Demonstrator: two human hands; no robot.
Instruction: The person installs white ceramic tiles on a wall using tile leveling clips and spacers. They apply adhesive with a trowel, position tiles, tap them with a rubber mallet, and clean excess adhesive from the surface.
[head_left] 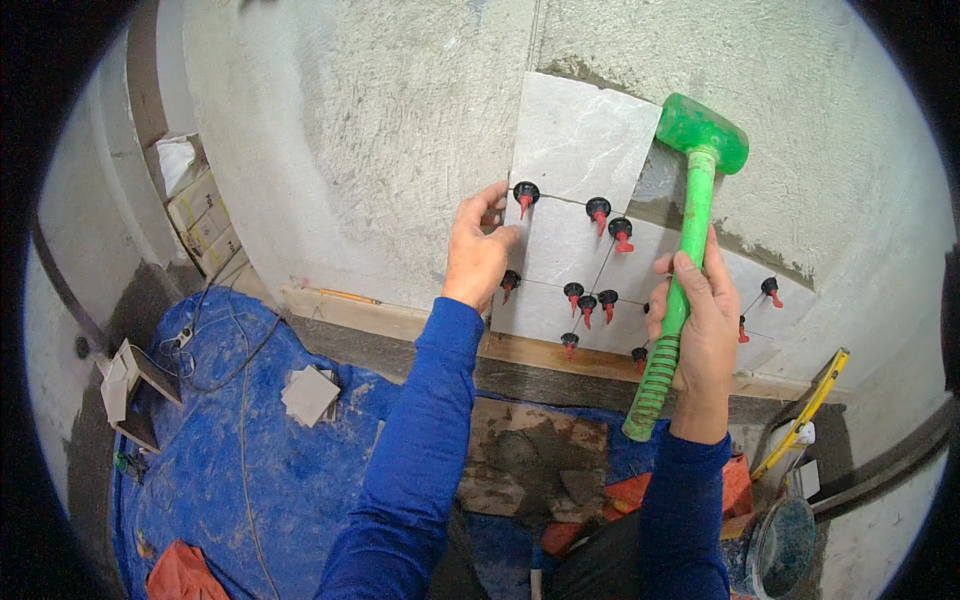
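Observation:
My right hand (703,325) is wrapped round the ribbed handle of a green rubber mallet (697,215). The mallet head rests at, or just in front of, the right edge of the upper pale grey tile (585,135); whether they touch I cannot tell. At the left edge of the tiles is my left hand (478,250), thumb and fingers apart, beside a black-and-red tile leveling clip (526,197). No object shows in it. Several more such clips, like one leveling clip (598,212), sit along the joints between the wall tiles.
A wooden batten (365,312) runs under the tiles. Below lie a mortar-smeared board (530,450), a blue tarp (240,440) and a small tile stack (311,394). At right, a yellow spirit level (800,415) leans by a bucket (783,548). A cable (243,420) crosses the tarp.

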